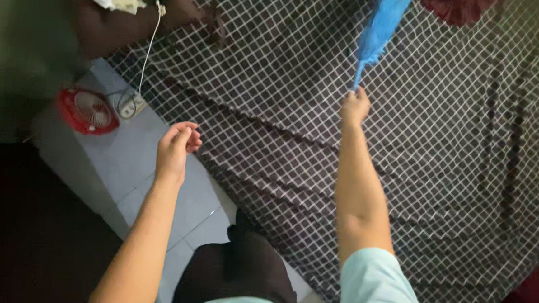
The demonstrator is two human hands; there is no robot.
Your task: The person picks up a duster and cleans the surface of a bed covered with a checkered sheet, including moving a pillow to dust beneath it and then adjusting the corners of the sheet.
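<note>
My right hand [354, 107] is stretched out over a bed and pinches the near tip of a blue cloth [380, 27], which stretches away from it toward the top of the view. Under it lies a dark bed sheet with a white grid pattern [444, 156]. My left hand [176, 147] hovers above the tiled floor by the bed's edge, fingers loosely curled, holding nothing.
A small red fan [87, 111] lies on the grey tiled floor [125, 167] at the left, next to a white power strip [132, 104] with a white cable. Another person's arm [121, 24] rests at the bed's far left corner. A dark red cloth [459, 7] lies at the top.
</note>
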